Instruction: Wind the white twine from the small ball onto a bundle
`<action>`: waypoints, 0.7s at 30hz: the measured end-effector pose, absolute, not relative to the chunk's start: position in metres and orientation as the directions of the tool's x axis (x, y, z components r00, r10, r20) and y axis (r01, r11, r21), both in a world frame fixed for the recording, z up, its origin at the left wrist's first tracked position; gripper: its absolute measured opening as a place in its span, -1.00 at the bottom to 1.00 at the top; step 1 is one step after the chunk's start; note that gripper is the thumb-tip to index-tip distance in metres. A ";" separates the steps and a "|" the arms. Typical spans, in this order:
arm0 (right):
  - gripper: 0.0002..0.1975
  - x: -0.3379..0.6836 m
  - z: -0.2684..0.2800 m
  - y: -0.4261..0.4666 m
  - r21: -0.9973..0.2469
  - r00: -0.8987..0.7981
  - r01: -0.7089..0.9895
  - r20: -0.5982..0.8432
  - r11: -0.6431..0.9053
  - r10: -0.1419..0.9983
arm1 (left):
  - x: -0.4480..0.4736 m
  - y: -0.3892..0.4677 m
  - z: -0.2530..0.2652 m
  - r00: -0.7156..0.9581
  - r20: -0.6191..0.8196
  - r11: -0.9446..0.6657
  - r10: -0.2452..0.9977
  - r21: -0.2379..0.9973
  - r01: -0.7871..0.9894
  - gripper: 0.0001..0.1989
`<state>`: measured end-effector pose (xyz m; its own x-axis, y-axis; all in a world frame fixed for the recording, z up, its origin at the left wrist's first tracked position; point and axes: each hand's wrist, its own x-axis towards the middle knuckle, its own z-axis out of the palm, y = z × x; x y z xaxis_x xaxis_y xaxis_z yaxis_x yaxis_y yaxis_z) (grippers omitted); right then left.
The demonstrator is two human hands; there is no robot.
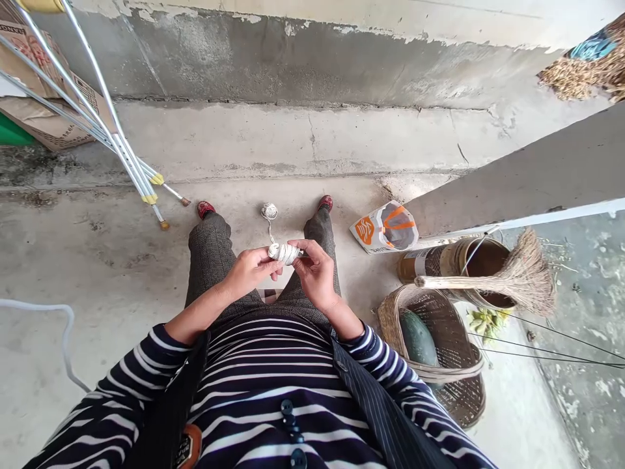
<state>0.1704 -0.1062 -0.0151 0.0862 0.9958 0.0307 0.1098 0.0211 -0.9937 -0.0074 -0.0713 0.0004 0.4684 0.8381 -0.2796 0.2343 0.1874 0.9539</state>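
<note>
A small bundle of wound white yarn (pixel 284 253) is held between my two hands above my lap. My left hand (pixel 248 272) pinches its left end, with the thumb below and the fingers behind. On the other end, my right hand (pixel 316 272) has its thumb and fingers closed. From the bundle's left side a strand runs down to a ball of white yarn (pixel 269 210), which lies on the floor between my feet. Parts of my fingers are hidden behind the bundle.
Metal crutches (pixel 122 150) lean at the left near a cardboard box (pixel 92 107). To the right stand a paper bag (pixel 368 231), a rusty bucket (pixel 452 257) with a straw broom (pixel 530 277) across it, and a wicker basket (pixel 390 312) holding a dark green melon (pixel 417 339). A low concrete step (pixel 273 140) lies ahead.
</note>
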 end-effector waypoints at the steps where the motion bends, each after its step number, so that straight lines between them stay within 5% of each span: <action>1: -0.80 0.171 -0.013 -0.107 -0.990 0.084 0.137 0.042 0.030 0.996 | -0.007 -0.070 -0.002 0.461 -0.261 0.165 0.848 0.957 0.239 -0.75; 7: -0.52 0.187 -0.001 -0.106 -0.994 -0.148 0.085 -0.086 -0.074 0.985 | -0.005 -0.068 -0.014 0.460 -0.237 0.144 0.856 0.963 0.228 -0.73; 13: -0.66 0.193 -0.007 -0.099 -0.970 -0.037 0.240 -0.053 -0.043 0.998 | -0.004 -0.063 -0.019 0.554 -0.287 0.232 0.781 0.958 0.170 -0.70; 21: -0.59 0.208 -0.011 -0.083 -0.970 0.115 -0.171 -0.194 -0.172 0.974 | -0.014 -0.057 -0.029 0.504 -0.355 0.245 0.788 0.931 0.272 -0.75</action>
